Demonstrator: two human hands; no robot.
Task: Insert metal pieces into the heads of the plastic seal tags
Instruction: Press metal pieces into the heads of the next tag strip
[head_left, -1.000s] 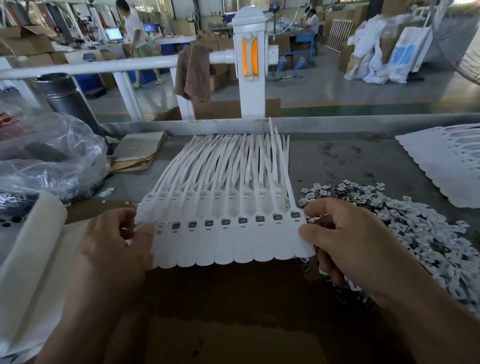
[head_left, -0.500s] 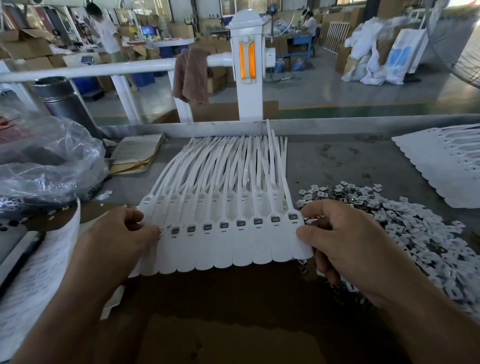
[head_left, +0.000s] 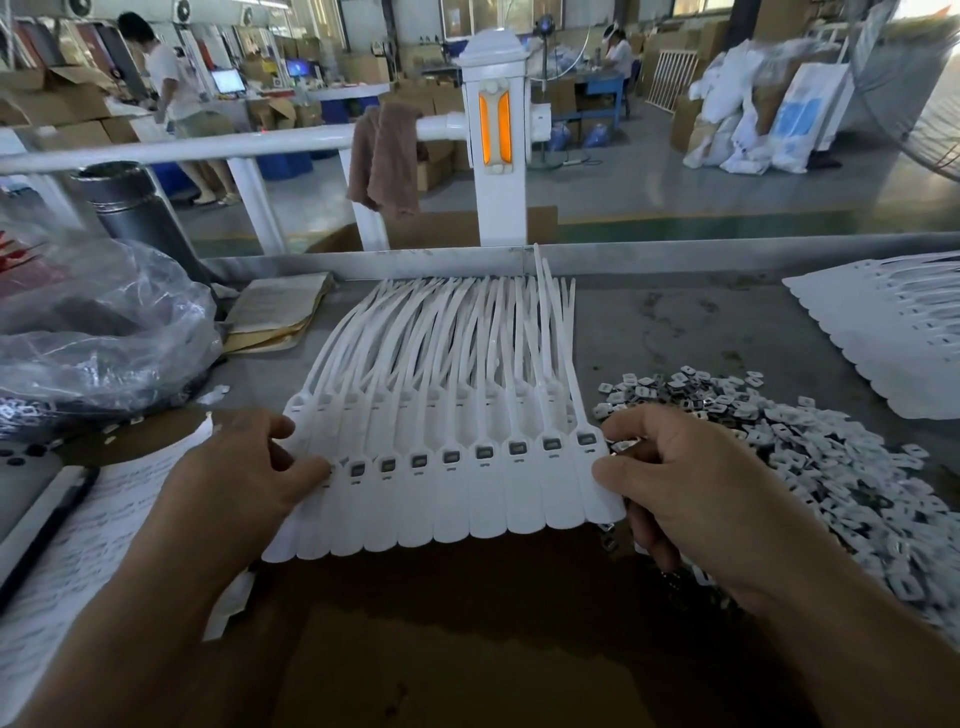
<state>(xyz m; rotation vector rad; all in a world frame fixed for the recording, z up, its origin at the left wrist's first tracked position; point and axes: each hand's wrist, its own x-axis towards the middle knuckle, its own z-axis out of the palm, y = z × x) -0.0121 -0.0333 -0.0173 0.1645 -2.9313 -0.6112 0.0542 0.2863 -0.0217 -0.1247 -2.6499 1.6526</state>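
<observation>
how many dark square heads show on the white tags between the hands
8, in one line across the seal tags, running from beside the thumb of the left hand to the fingertips of the right hand. The left hand may hide more.

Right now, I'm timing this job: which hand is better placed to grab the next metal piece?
The right hand: it sits beside the metal pieces, while the left hand grips the far end of the tags.
</observation>
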